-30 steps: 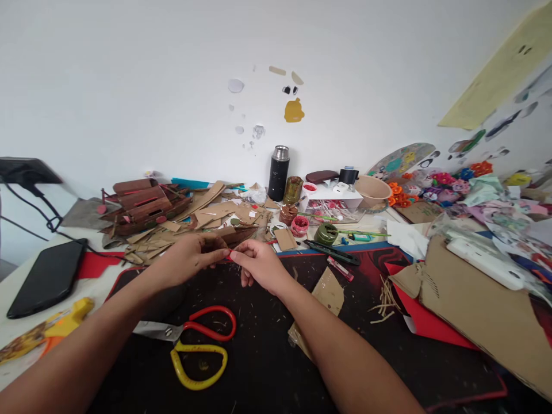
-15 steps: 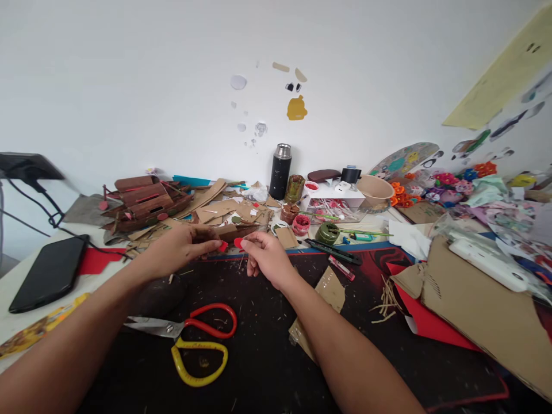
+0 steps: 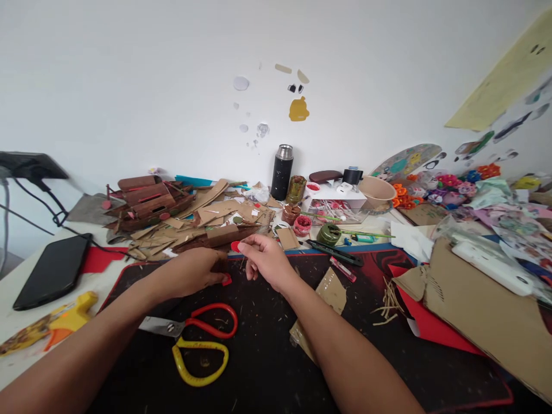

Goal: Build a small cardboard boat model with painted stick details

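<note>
Low over the dark mat (image 3: 259, 356), my left hand (image 3: 198, 270) is closed, with a small red paper piece (image 3: 226, 280) at its fingertips. My right hand (image 3: 267, 259) pinches a rounded red paper piece (image 3: 235, 246) between thumb and finger, near the mat's back edge. Below my left hand lie scissors (image 3: 200, 345) with one red and one yellow handle; my left forearm hides part of the blades. Behind the hands are a brown model boat (image 3: 150, 204) and a heap of cardboard scraps (image 3: 215, 210).
A black flask (image 3: 282, 172) stands by the wall, near open paint jars (image 3: 302, 225). A utility knife (image 3: 334, 252) and a cardboard piece (image 3: 332, 293) lie right of my hand. A phone (image 3: 52, 273) and a yellow glue gun (image 3: 64, 322) are at left; a cardboard box (image 3: 487, 310) is at right.
My left hand has moved down toward the mat with its red paper piece, away from my right hand. My right hand stays nearly in place, still pinching its piece.
</note>
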Demonstrator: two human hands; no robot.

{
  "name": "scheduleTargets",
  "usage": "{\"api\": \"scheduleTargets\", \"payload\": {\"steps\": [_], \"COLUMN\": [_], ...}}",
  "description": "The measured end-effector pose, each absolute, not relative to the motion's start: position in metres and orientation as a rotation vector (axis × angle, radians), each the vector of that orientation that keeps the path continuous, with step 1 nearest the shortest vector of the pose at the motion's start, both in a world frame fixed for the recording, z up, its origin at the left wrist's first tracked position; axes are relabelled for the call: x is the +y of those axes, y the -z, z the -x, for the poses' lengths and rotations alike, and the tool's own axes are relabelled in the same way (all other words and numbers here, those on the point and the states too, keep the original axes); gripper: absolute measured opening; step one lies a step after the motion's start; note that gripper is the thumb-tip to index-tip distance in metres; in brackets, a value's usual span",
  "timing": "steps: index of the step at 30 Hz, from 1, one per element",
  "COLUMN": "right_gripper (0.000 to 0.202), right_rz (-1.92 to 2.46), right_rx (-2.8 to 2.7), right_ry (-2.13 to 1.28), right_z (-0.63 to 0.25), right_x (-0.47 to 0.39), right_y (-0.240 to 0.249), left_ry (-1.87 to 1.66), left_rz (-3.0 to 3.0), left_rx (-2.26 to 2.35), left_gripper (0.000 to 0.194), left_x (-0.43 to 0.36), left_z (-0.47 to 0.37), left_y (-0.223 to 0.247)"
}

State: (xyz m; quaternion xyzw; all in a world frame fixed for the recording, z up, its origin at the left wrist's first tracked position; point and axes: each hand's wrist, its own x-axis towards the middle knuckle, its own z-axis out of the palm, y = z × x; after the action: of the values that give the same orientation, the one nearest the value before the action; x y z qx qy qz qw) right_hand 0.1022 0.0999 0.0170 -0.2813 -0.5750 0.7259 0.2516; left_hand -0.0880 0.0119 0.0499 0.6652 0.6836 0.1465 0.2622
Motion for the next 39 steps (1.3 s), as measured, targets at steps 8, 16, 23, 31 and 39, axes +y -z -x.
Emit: {"api": "scheduleTargets", "payload": {"steps": [8, 16, 23, 31, 39], "right_gripper": [0.032, 0.037, 0.041, 0.041, 0.034], "right_rz": [0.765, 0.743, 0.723, 0.688, 0.703], "right_rx": [-1.571, -1.55, -1.513, -1.435, -1.385], "right_ry": [-1.966, -1.971, -2.018, -2.079, -2.105], "right_z": [-0.102, -0.102, -0.103, -0.103, -0.102], "right_x": [0.099, 0.097, 0.097, 0.097, 0.096], "right_y": [-0.017, -0.018, -0.02, -0.019, -0.023], "left_ry": [-0.544, -0.727, -0.89, -0.733, -0.692], "left_rz": [-1.773, -1.723, -1.87, -2.424, -2.7], "left_rx": [1.817, 1.841, 1.935, 2.145, 2.019], "left_gripper": [0.038, 0.041, 0.037, 0.027, 0.024], "left_x": [0.012, 0.014, 0.01, 0.011, 0.011], "left_z": [0.083, 0.078, 0.071, 0.076, 0.08], "left_y": [-0.063, -0.08, -0.081, -0.066, -0.058]}}
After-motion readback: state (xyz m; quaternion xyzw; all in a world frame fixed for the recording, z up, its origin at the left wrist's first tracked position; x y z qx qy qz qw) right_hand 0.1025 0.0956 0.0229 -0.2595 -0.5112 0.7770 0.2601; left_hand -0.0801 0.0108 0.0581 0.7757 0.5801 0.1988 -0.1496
